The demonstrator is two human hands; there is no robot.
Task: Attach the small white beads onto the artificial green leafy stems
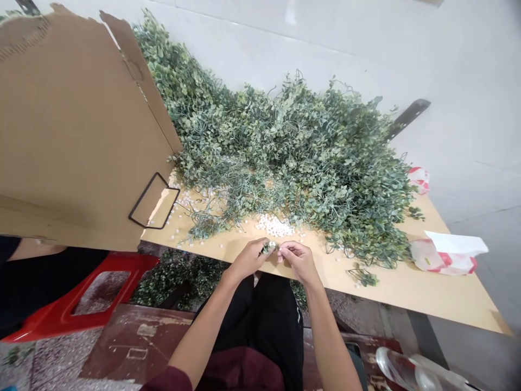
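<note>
Gripping a small green sprig of leaves with pale bits on it [268, 247], the left hand [249, 257] is closed around it above the front edge of a long, light wood-coloured table [439, 296]. The right hand [298, 260] is just beside it, thumb and forefinger drawn together at the sprig's right end; whether they pinch the stem or a tiny white piece, I cannot tell.

Right behind the 2 hands lies a loose pile of small white bead-like pieces [275, 225], with more scattered to the left. Beyond it, a wide heap of grey-green, small-leaved foliage [325, 141] spreads along the back of the table against a white tiled wall [366, 49]. To the right of the right hand, 1 small loose green cutting [363, 277] rests near the front edge.

At the left stands a large brown cardboard sheet or box [81, 114], with a black angular wire-like frame [134, 203] at its lower corner. Near the right end is a crumpled red-and-white packet with white paper [445, 254]. Below, at left, is a red plastic stool [122, 263].
</note>
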